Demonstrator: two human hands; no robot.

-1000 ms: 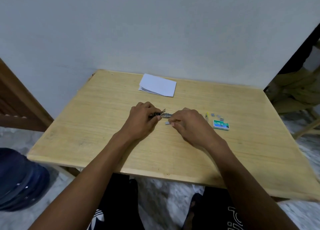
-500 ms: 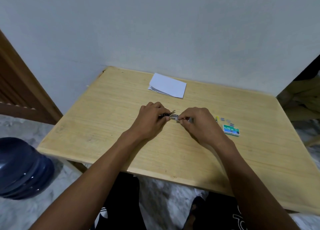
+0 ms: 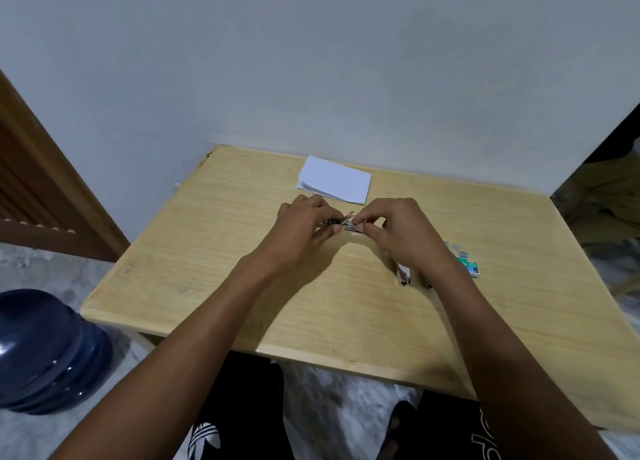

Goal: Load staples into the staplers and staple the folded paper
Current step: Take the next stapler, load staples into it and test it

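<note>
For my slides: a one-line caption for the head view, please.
Left hand holds an open stapler; right hand pinches a staple strip.

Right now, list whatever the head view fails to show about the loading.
All in the head view:
Stapler: the left hand covers most; staples inside cannot be told.
Silver piece the right hand pinches: too small to name.
Second stapler: the right wrist hides most.
Staple box: print too small.

L grip [image 3: 300,231]: stapler [image 3: 331,222]; R grip [image 3: 401,238]: staples [image 3: 352,222].
</note>
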